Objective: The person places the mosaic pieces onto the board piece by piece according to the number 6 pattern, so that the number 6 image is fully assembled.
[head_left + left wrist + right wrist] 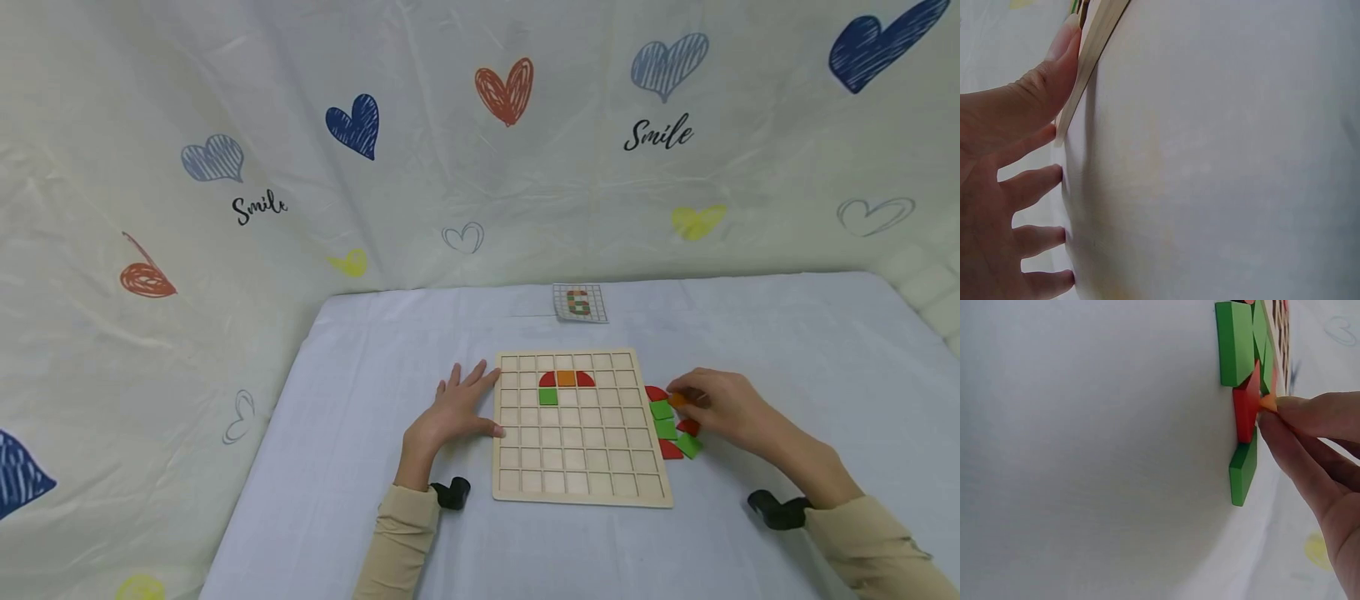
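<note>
A square wooden grid board (528, 460) lies on the table. Set in its upper cells are an orange square (566, 378) between two red quarter-round pieces (548, 380), with a green square (548, 397) below the left one. My left hand (453, 412), fingers spread, touches the board's left edge; in the left wrist view its thumb (1063, 47) rests against the wooden rim. Right of the board, my right hand (726, 407) pinches an orange piece (1268, 403) between thumb and fingertips. Under and beside it lie loose green squares (664, 429) and red pieces (671, 450).
Behind the board lies a small printed card (580, 303) showing a coloured pattern on a grid. A white cloth (360, 350) covers the table. A curtain with hearts (420, 192) stands at the back and left. Black wrist devices (452, 493) sit at both wrists.
</note>
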Action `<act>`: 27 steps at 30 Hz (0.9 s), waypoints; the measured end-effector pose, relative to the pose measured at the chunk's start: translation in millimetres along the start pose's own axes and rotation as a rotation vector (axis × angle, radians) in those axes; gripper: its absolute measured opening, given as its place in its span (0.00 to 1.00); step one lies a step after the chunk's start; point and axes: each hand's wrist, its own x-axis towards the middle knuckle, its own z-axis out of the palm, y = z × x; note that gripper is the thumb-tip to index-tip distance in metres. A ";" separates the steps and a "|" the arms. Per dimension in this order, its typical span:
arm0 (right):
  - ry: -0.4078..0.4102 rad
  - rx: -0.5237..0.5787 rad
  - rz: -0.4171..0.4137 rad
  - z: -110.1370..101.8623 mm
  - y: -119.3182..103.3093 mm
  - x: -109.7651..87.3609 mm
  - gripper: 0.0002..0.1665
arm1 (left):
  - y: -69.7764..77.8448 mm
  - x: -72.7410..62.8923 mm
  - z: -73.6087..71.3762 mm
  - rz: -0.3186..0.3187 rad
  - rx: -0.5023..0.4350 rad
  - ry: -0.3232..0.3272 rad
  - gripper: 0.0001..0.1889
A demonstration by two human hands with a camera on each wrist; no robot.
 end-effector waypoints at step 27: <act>0.027 0.104 -0.054 6.5 -20.7 8.9 0.19 | 0.2 -0.2 -0.2 -0.005 -0.013 -0.001 0.51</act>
